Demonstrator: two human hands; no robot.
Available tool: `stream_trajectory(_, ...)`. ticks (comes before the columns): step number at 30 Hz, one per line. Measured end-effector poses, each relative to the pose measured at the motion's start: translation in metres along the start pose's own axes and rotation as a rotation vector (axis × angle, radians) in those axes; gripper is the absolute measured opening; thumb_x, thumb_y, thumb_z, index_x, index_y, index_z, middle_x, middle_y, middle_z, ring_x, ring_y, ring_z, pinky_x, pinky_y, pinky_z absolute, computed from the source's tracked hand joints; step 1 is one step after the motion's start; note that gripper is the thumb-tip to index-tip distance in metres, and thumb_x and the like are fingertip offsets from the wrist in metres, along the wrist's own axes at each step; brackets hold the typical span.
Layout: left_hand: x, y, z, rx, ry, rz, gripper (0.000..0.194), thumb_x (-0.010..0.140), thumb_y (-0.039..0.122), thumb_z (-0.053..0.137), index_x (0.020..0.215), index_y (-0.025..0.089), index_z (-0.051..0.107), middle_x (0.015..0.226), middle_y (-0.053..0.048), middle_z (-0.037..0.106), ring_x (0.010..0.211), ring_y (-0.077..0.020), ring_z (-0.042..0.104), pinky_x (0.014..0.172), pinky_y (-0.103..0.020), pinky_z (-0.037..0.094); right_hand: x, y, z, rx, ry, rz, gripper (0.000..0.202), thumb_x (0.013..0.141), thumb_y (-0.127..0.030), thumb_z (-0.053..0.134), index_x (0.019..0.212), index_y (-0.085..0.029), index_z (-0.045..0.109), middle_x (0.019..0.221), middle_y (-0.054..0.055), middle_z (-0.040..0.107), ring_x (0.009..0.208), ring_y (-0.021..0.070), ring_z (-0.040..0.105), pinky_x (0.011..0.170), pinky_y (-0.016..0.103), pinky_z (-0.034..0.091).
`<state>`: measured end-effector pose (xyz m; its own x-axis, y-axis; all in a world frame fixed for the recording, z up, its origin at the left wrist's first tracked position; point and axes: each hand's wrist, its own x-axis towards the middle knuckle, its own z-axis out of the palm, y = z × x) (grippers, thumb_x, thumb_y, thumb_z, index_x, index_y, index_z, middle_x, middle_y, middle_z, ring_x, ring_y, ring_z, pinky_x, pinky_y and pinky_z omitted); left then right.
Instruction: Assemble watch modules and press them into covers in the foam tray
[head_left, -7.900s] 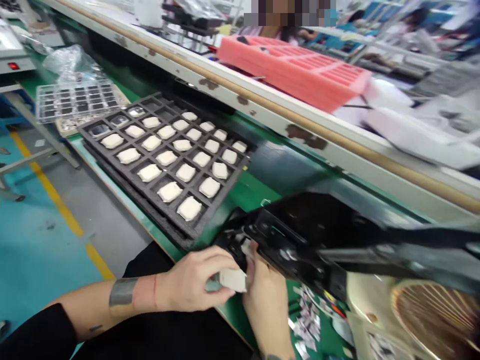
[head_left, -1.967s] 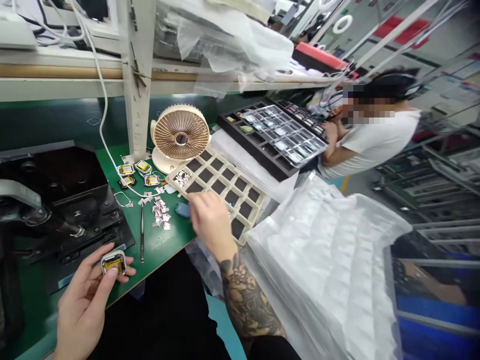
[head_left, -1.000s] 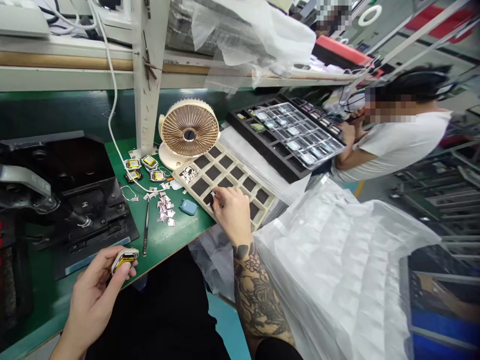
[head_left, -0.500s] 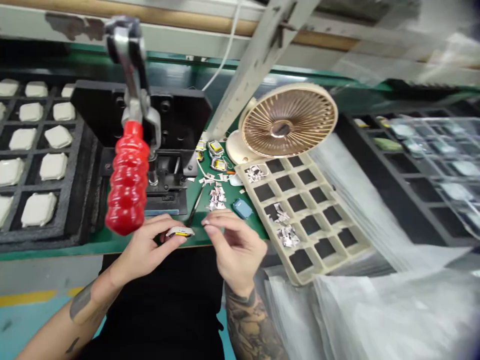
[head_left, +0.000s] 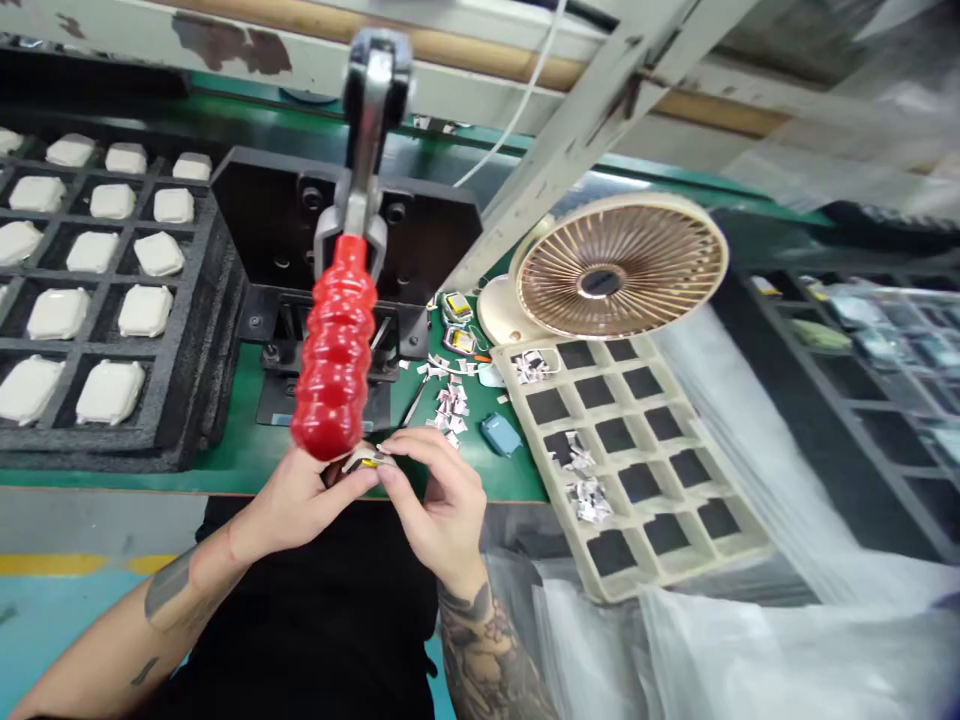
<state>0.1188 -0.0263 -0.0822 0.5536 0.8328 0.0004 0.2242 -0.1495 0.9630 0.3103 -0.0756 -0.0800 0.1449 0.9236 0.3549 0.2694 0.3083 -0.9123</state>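
My left hand (head_left: 319,495) is closed around the edges of a small white casing (head_left: 365,460) with a yellow part inside, just in front of the bench edge. The thumb and fingertips of my right hand (head_left: 431,490) are pinched together at the casing's right end. Whatever tiny piece sits between them is too small to make out. Behind the hands lie tweezers (head_left: 413,402), a heap of small white paper-like pieces (head_left: 451,405) and a blue casing (head_left: 501,435). The red-handled toggle clamp (head_left: 335,350) hangs over my left hand and hides part of its fingers.
At left, a black foam tray (head_left: 180,390) holds several white casings. A beige compartment tray (head_left: 592,560) with small white pieces lies at right, below a desk fan (head_left: 622,268). Several open casings (head_left: 459,325) lie near the fan's base. Plastic sheets (head_left: 750,640) cover the lower right.
My right hand has moved left and now meets the casing in my left hand; before, the hands were apart. The whole view has shifted, so the fixtures appear farther right.
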Motion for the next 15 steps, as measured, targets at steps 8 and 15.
stream_trajectory(8,-0.001,-0.005,-0.003,-0.065,0.032,0.017,0.021,0.107,0.037,0.071,0.097,0.019,0.077,0.081,-0.001,0.063,0.073,-0.0153,0.055,0.068,-0.027,0.042,0.006,-0.004,0.001,0.017,-0.048,-0.104,0.021,0.097,-0.022,0.081,0.117,-0.025,0.077,0.112,0.008,0.076,0.104,0.0219,0.075,0.092,0.039,0.063)
stream_trajectory(15,-0.007,-0.011,-0.013,-0.186,0.036,-0.061,0.026,0.104,0.044,0.074,0.098,0.019,0.078,0.075,0.0,0.062,0.064,-0.0128,0.052,0.059,-0.022,0.044,-0.002,0.007,0.006,-0.282,-0.152,-0.318,0.042,0.103,-0.035,0.077,0.141,-0.022,0.064,0.127,0.011,0.078,0.117,0.0237,0.074,0.103,0.04,0.061)
